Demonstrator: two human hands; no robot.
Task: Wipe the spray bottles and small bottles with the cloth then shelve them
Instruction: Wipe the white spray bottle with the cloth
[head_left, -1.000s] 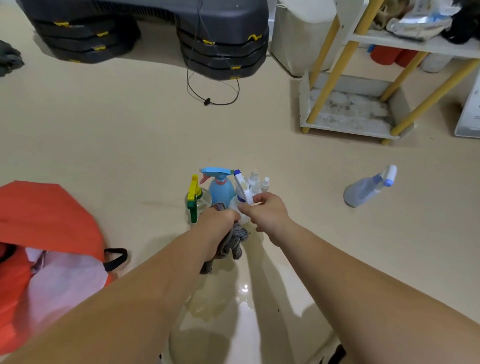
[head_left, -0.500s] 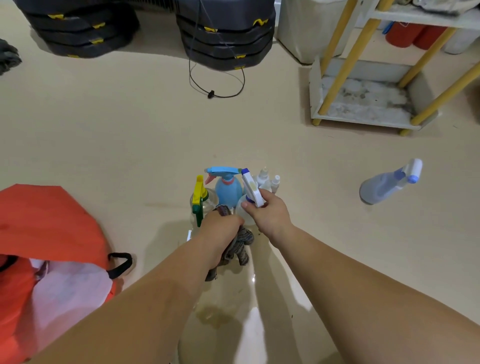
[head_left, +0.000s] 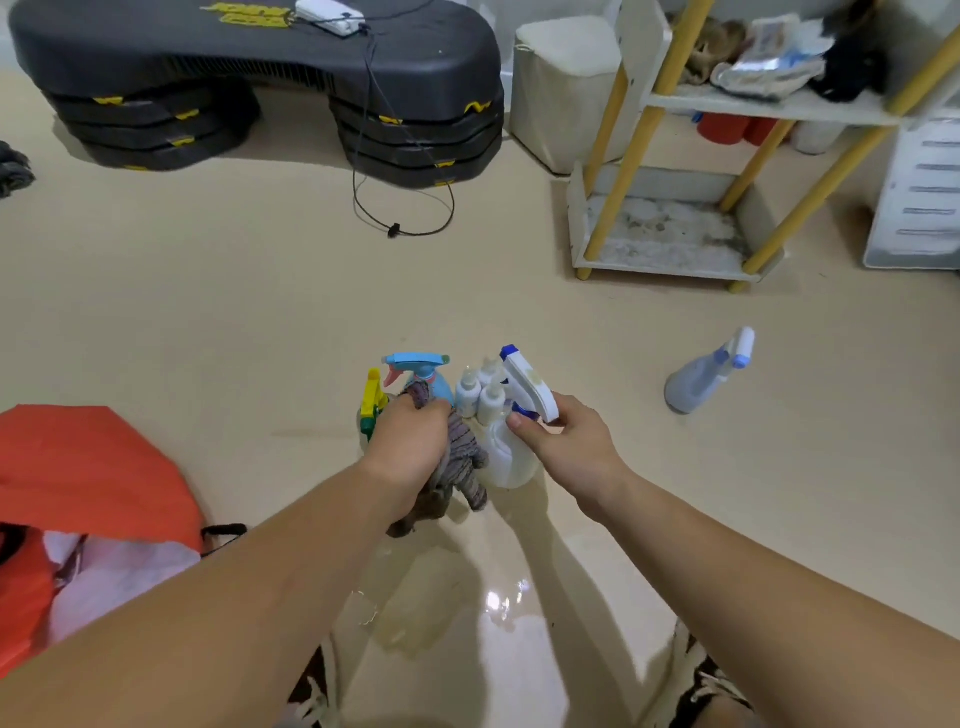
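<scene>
A cluster of bottles stands on the floor in the middle of the view. My right hand (head_left: 563, 441) grips the neck of a white spray bottle (head_left: 506, 452) with a white and blue trigger head. My left hand (head_left: 408, 447) is closed around a grey striped cloth (head_left: 460, 467) that hangs down beside that bottle. Behind the hands stand a blue spray bottle (head_left: 421, 371), a yellow and green trigger bottle (head_left: 373, 400) partly hidden by my left hand, and three small white bottles (head_left: 480, 392). A grey-blue spray bottle (head_left: 706, 371) lies on its side to the right.
A shelf unit (head_left: 670, 228) with yellow poles and white trays stands at the back right, its upper tray cluttered. A black step platform (head_left: 260, 78) with a looped cable sits at the back. An orange bag (head_left: 78, 488) lies at the left.
My right hand has pulled the white spray bottle toward me and to the right, away from the cluster. The view has tilted up, showing more of the shelf and platform.
</scene>
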